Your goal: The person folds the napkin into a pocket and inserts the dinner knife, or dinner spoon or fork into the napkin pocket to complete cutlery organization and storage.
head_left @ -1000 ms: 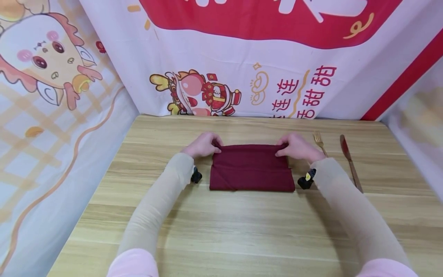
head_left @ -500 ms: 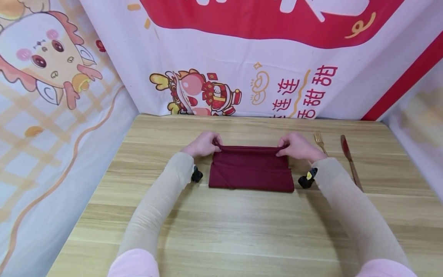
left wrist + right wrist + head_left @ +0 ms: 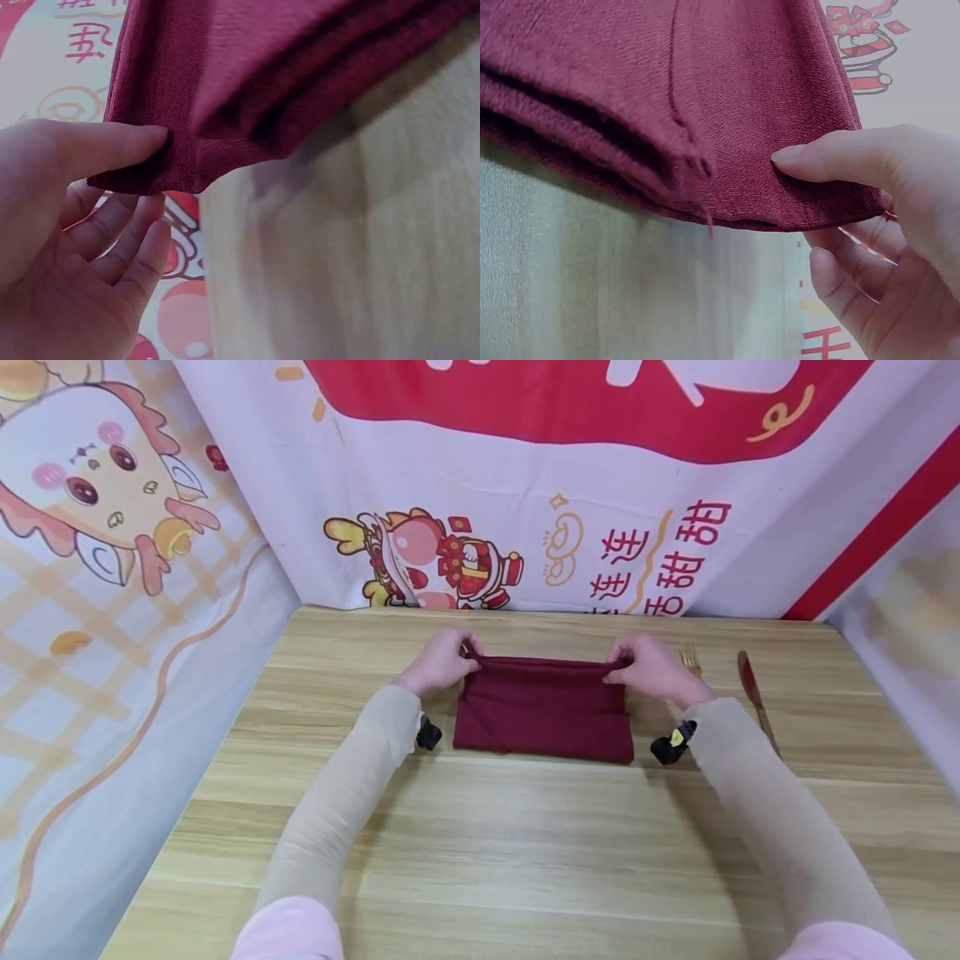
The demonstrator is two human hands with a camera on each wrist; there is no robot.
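Two hands lift the far edge of a folded maroon cloth on a wooden desk.

The desk (image 3: 525,860) stands against a printed cartoon backdrop (image 3: 525,527) and carries the folded maroon cloth (image 3: 543,714) at its middle, near edge lying flat, far edge raised clear of the wood. The left hand (image 3: 438,662) pinches the far left corner, thumb on top and fingers (image 3: 127,240) curled beneath; the right hand (image 3: 651,670) pinches the far right corner the same way, its fingers (image 3: 855,262) tucked under the hem. The cloth looks soft, light and limp, stacked in several layers that would likely slide apart, so the corners, with all layers pinched together, seem the soundest hold. To the right lie a knife (image 3: 756,697) and a gold fork (image 3: 688,658), the fork partly behind the right hand.
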